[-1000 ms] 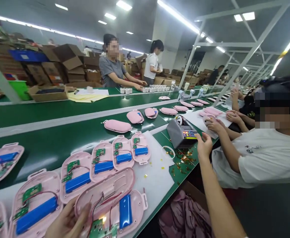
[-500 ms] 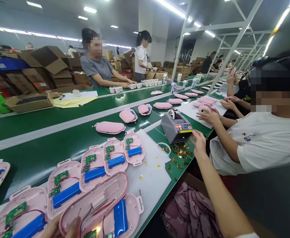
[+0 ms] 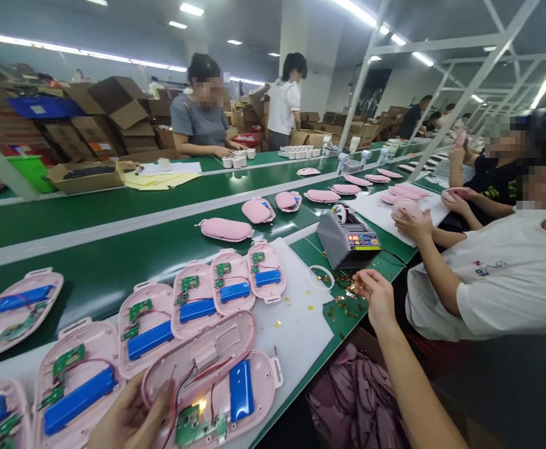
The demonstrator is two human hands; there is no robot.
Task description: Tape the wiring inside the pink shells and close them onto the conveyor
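My left hand (image 3: 130, 415) grips the near edge of an opened pink case (image 3: 212, 380) lying on a white foam sheet (image 3: 296, 330); inside the case are a blue battery, red and black wires, and a green circuit board with a lit spot. My right hand (image 3: 374, 293) hovers over the table's front edge, just short of the grey tape dispenser (image 3: 348, 240). Its fingers are pinched together, and what they hold is too small to name. Small gold tape scraps (image 3: 343, 299) lie under that hand.
Several open pink halves with blue batteries (image 3: 193, 299) lie in a row on the sheet. Closed pink cases (image 3: 226, 229) ride the green conveyor (image 3: 95, 274). A person in a white shirt (image 3: 502, 280) works close on my right. Other workers, cardboard boxes and a metal frame stand behind.
My right hand has drawn back from the tape dispenser toward me, its fingers now pinched. The left hand keeps hold of the opened case. The view has shifted slightly.
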